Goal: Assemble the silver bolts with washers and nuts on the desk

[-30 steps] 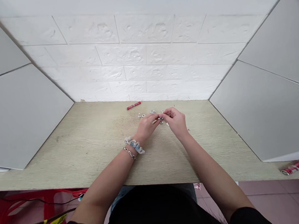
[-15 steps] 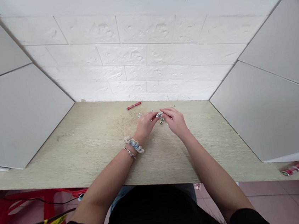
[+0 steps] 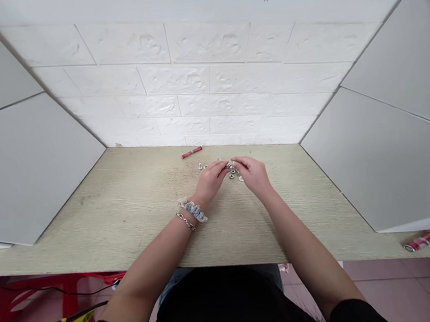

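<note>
Both my hands meet over the far middle of a pale wooden desk (image 3: 128,211). My left hand (image 3: 210,181), with a blue scrunchie and a chain bracelet at the wrist, pinches a small silver metal part (image 3: 230,165) at its fingertips. My right hand (image 3: 254,174) has its fingers closed on the same small part from the other side. Several small silver nuts and washers (image 3: 235,175) lie on the desk just beneath and around the fingertips. What exactly the part is, I cannot make out.
A red marker (image 3: 191,152) lies near the back wall of white brick-pattern panels. Grey partitions flank the desk left and right. A red plastic stool (image 3: 19,309) with a black cable sits at lower left; a red-and-white tube (image 3: 419,242) lies at the desk's right edge.
Both hands stayed together over the small parts, lifting slightly and settling back; the fingers shifted on the silver part. Nothing else moved.
</note>
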Demonstrator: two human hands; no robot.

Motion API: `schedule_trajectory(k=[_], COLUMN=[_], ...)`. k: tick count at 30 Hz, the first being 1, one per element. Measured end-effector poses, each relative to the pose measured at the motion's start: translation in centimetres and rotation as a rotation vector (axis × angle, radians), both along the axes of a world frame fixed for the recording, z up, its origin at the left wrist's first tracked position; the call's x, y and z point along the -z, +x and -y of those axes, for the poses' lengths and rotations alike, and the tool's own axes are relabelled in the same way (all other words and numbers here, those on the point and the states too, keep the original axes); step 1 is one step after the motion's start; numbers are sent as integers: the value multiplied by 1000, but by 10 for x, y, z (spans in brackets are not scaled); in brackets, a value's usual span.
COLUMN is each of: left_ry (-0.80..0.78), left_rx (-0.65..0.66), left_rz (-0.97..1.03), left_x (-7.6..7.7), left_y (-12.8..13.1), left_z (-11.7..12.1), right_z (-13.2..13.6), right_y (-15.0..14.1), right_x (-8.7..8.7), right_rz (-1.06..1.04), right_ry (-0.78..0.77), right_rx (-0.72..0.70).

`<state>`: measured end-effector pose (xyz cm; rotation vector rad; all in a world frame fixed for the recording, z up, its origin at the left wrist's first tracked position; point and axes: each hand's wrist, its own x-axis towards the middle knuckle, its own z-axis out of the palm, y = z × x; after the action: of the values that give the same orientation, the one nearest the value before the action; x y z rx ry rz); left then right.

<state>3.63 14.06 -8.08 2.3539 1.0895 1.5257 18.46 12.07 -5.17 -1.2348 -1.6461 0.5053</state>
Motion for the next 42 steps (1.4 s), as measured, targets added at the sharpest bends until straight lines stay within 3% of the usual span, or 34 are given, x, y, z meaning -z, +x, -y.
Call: schedule_trajectory(k=[9,18,27,34,39,42], left_ry=[-439,-649,-591,-483,-586,-593], left_rx=[120,152,177,128,219,239], left_rz=[390,510,501,404,444,454], left_x=[-6,-9,-12,-17,-19,-19], left_y=[0,0,3,3,2,0], left_z=[-1,-5,1,7,4,2], right_z=[-5,-3,-4,-1,-2,-5], right_y=[-10,-15,-13,-17,-21,-20], right_x=[12,10,8,8,10,14], right_rz=[-340,-429,-572,-444,-576,-545], right_ry=[-233,-215,-270,-506,-495,-500], right_rx=[-40,-43,-38,-56,-58,-86])
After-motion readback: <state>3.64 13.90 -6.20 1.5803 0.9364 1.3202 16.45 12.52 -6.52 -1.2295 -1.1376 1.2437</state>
